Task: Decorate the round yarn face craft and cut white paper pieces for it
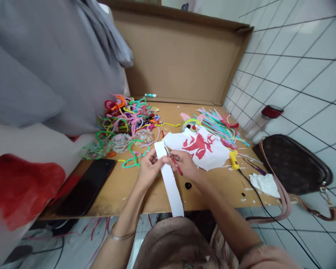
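One white strip is pinched in the left hand, the right hand gripping red-handled scissors

The strip looks like smooth, matt paper; the scissors pair shiny metal with plastic. Pipe cleaners look fuzzy, the cardboard matt, the phone and wall tiles glossy.

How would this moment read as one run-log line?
left hand: holding white strip | right hand: holding red-handled scissors, by strip's upper end | nearby: pipe cleaners, yellow corded tool
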